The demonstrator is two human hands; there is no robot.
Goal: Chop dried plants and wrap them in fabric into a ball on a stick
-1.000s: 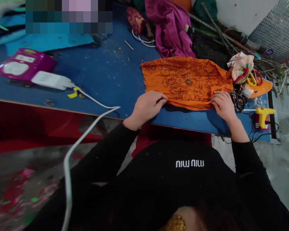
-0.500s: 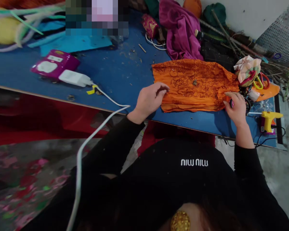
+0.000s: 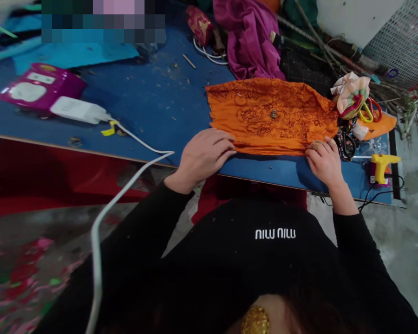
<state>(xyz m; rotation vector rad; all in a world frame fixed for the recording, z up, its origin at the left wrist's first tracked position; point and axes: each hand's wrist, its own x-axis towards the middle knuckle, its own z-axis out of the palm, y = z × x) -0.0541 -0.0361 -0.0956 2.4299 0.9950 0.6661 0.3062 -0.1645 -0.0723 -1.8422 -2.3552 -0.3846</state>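
An orange printed cloth [image 3: 261, 111] lies spread on the blue table, its near edge folded over in a narrow strip. My left hand [image 3: 207, 155] is closed on the near left corner of that edge, fingertips pressed on the fold. At the near right corner my right hand [image 3: 323, 160] grips the same edge, thumb below and fingers above. A small brownish piece [image 3: 273, 113] rests on the middle of the cloth. Just past my right hand sits a dark patterned bundle [image 3: 344, 144], partly covered by a pale crumpled fabric piece [image 3: 351, 95].
A yellow glue gun [image 3: 383, 167] and scissors with red and yellow handles [image 3: 371, 111] lie at the right. A purple power box [image 3: 43, 90] with a white plug [image 3: 78, 110] stands left; its white cable [image 3: 114, 204] crosses the table edge. Magenta cloth [image 3: 249, 37] and sticks [image 3: 313, 35] lie behind.
Both hands have come down onto the near edge of the orange cloth and closed on it. The folded strip there is now narrower. The whole view has shifted slightly.
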